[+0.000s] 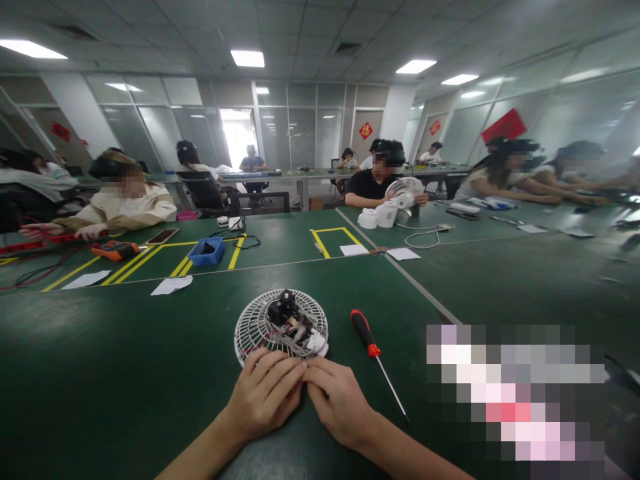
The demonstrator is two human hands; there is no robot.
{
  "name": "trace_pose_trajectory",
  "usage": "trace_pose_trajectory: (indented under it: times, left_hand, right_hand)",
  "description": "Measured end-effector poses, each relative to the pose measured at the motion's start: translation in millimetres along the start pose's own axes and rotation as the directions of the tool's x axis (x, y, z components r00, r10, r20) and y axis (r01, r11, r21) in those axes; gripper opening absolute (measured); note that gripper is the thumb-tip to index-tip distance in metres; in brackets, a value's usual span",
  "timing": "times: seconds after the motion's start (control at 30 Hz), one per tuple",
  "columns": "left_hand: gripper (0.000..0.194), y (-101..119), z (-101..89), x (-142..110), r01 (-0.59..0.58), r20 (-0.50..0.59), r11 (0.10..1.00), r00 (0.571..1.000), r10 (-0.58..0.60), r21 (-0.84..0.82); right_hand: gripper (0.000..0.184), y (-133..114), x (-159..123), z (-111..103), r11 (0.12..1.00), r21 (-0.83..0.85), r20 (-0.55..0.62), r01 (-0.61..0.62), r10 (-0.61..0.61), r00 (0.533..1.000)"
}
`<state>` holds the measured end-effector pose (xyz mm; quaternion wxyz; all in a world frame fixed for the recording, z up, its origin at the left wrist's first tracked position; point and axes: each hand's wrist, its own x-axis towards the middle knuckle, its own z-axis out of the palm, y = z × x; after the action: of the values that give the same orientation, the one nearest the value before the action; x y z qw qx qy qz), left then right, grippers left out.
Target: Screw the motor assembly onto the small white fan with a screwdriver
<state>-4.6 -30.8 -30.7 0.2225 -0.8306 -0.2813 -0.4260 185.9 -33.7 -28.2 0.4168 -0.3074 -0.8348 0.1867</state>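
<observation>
A white round fan grille (253, 325) lies on the green table in front of me, with a black motor and bare wiring (293, 320) exposed on top. At its near edge my left hand (267, 390) is closed, fingers curled and pressed together. My right hand (340, 400) is also closed, its fingertips meeting those of the left beside a white plastic part (317, 343). Whatever the fingertips pinch is hidden behind them. To the right of the fan lies a screwdriver (365, 331) with a red and black handle, its shaft pointing toward me.
Beyond the fan stand a blue bin (207, 252) and white paper slips (171, 285). An orange and black device (116, 251) lies at far left. Across the table a person in black (367, 183) holds another white fan (403, 193). Blurred blocks cover the lower right.
</observation>
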Motion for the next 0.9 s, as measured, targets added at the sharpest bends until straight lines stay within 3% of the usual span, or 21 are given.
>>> trace_pose_trajectory:
  times: [0.13,0.37,0.63,0.9]
  left_hand:
    - [0.027,1.5,-1.6,1.0,0.068,-0.010,0.998,0.998,-0.068,0.016]
    - [0.022,2.1,-6.2,5.6,0.047,-0.045,0.998,0.998,-0.045,0.033]
    - [0.013,2.3,-4.0,4.1,0.098,-0.024,0.995,0.995,-0.098,-0.017]
    - [0.012,0.0,-5.1,4.6,0.108,-0.018,0.992,0.994,-0.109,-0.060]
  right_hand:
    - [0.025,2.0,0.7,3.3,1.000,-0.005,0.030,0.023,-0.022,0.999]
    - [0.023,-3.1,0.0,0.6,0.997,-0.029,0.091,0.077,-0.074,0.993]
    - [0.014,-1.8,-2.8,2.0,0.999,-0.032,0.028,-0.041,0.042,0.999]
    - [0.010,-5.9,0.1,-0.5,0.996,0.036,0.084,-0.083,0.080,0.993]
